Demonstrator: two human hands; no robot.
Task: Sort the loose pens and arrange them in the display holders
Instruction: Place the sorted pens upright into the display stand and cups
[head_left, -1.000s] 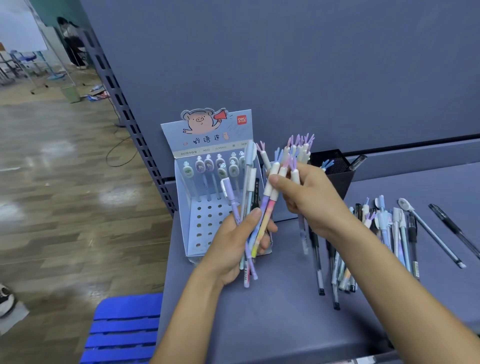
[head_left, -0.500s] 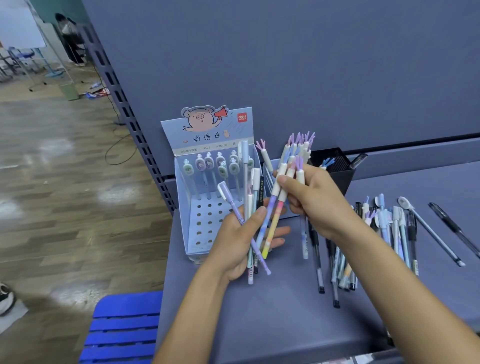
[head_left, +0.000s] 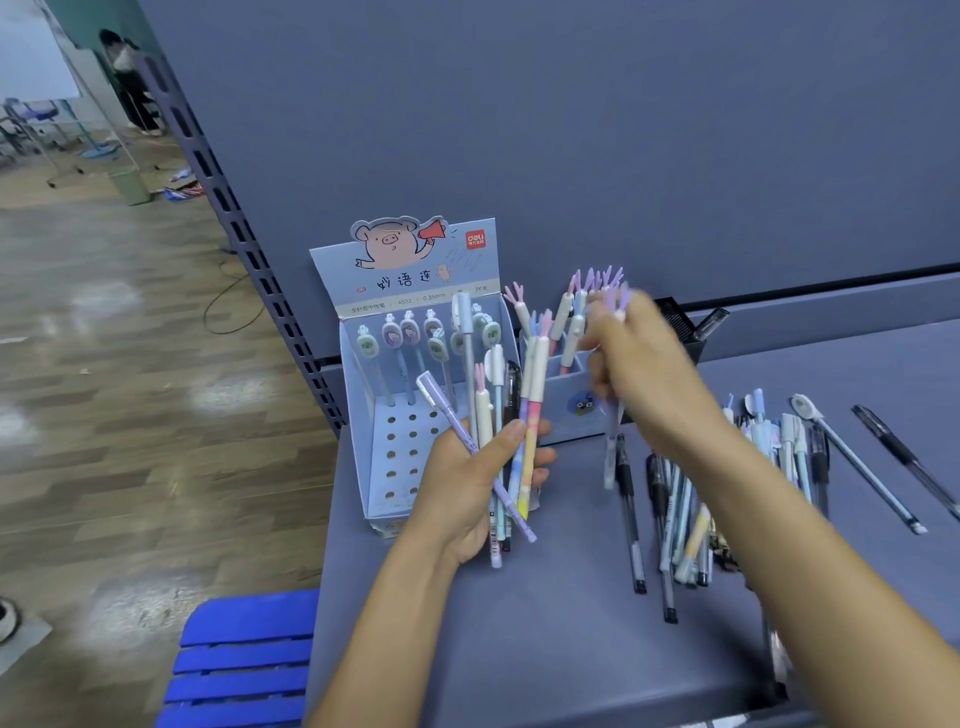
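My left hand (head_left: 470, 478) grips a bundle of pens (head_left: 511, 415) fanned upward in front of the pig display box (head_left: 410, 364), whose perforated tray holds several round-topped pens at the back. To the right, my right hand (head_left: 636, 374) is blurred and holds one pale pen with a purple antler top (head_left: 612, 447) above the small blue holder (head_left: 571, 402), where several antler-topped pens stand. A heap of loose pens (head_left: 691, 499) lies on the grey table (head_left: 519, 623) under my right forearm.
A black mesh cup (head_left: 685, 332) stands behind the blue holder against the grey back panel. More loose pens (head_left: 883, 452) lie at the far right. A blue stool (head_left: 239, 660) sits below the table's left edge, with wooden floor beyond.
My right hand drew one antler-topped pen out of the left hand's bundle and moved it right, over the small blue holder. The left hand stayed put with the bundle.
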